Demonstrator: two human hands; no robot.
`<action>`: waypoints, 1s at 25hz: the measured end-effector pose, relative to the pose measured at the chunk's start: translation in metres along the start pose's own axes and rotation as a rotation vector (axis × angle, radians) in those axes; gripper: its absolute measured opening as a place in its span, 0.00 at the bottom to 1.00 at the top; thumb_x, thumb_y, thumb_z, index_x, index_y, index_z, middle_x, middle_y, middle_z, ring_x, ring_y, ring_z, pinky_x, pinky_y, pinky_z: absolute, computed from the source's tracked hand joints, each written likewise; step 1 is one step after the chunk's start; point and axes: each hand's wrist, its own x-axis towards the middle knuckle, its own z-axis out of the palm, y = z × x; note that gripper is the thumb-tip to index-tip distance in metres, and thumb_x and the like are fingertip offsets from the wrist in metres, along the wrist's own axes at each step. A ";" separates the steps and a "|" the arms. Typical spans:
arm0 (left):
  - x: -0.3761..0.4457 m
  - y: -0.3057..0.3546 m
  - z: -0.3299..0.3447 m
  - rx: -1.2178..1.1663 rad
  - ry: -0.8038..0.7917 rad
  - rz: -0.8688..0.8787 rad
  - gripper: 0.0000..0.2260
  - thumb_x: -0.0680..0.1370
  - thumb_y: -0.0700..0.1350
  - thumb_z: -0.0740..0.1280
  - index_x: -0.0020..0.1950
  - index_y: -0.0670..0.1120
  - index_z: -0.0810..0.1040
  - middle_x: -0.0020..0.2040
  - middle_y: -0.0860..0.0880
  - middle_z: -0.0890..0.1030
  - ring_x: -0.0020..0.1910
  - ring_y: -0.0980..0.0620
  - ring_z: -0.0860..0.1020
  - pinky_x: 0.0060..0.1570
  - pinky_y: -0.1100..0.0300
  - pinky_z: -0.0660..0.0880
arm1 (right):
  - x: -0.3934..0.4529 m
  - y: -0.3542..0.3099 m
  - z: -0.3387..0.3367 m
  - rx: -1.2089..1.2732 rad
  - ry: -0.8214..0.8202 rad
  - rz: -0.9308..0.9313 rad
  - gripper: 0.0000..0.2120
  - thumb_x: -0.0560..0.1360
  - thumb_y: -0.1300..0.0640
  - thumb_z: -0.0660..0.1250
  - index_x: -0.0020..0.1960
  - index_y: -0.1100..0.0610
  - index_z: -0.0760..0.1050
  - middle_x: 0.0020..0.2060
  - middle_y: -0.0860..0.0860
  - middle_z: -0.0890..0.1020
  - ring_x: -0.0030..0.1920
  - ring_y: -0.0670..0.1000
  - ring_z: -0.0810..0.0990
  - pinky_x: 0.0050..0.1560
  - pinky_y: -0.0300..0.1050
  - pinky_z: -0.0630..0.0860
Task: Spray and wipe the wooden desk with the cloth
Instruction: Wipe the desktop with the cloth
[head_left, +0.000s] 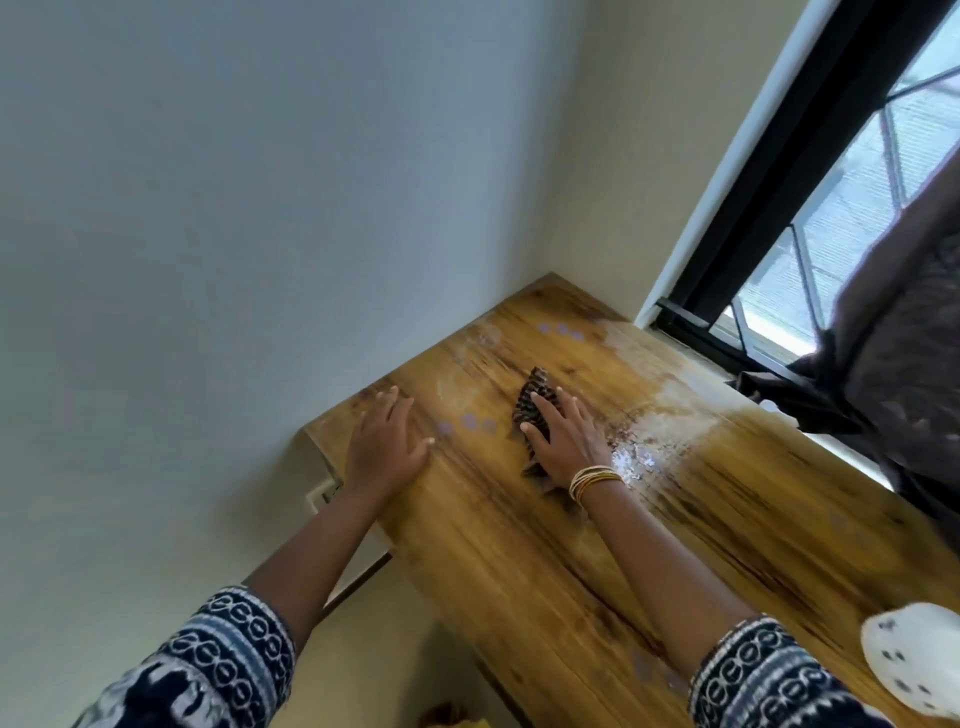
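The wooden desk (701, 525) runs from the room corner toward me, with wet shiny patches near its window side. A dark striped cloth (532, 402) lies bunched on the desk near the far end. My right hand (563, 441), with thin bangles at the wrist, presses flat on top of the cloth with fingers spread. My left hand (384, 441) rests flat on the desk's left edge, fingers apart and holding nothing. No spray bottle is in view.
A window with a black frame (748, 218) runs along the desk's right side. A dark curtain (904, 332) hangs over the sill at the right. A white speckled object (914, 660) sits at the desk's near right. Plain walls meet at the far corner.
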 end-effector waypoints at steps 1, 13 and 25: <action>-0.001 -0.002 0.002 0.035 -0.031 0.015 0.33 0.77 0.58 0.65 0.77 0.45 0.61 0.79 0.45 0.57 0.78 0.46 0.55 0.75 0.46 0.56 | 0.000 0.002 0.010 -0.020 -0.026 -0.020 0.26 0.81 0.40 0.50 0.78 0.46 0.57 0.78 0.53 0.55 0.77 0.56 0.55 0.73 0.57 0.61; 0.005 -0.022 0.025 0.250 -0.144 0.070 0.46 0.70 0.74 0.41 0.80 0.47 0.42 0.81 0.48 0.43 0.79 0.50 0.42 0.76 0.48 0.40 | 0.046 0.022 0.027 -0.133 0.191 -0.033 0.23 0.82 0.49 0.52 0.74 0.55 0.67 0.76 0.54 0.63 0.74 0.58 0.64 0.70 0.55 0.67; 0.004 -0.023 0.026 0.227 -0.083 0.060 0.44 0.71 0.74 0.46 0.80 0.49 0.46 0.81 0.51 0.46 0.79 0.52 0.44 0.77 0.48 0.44 | 0.072 -0.013 0.027 -0.124 0.145 -0.059 0.23 0.81 0.53 0.54 0.76 0.52 0.62 0.75 0.58 0.65 0.74 0.62 0.64 0.69 0.61 0.68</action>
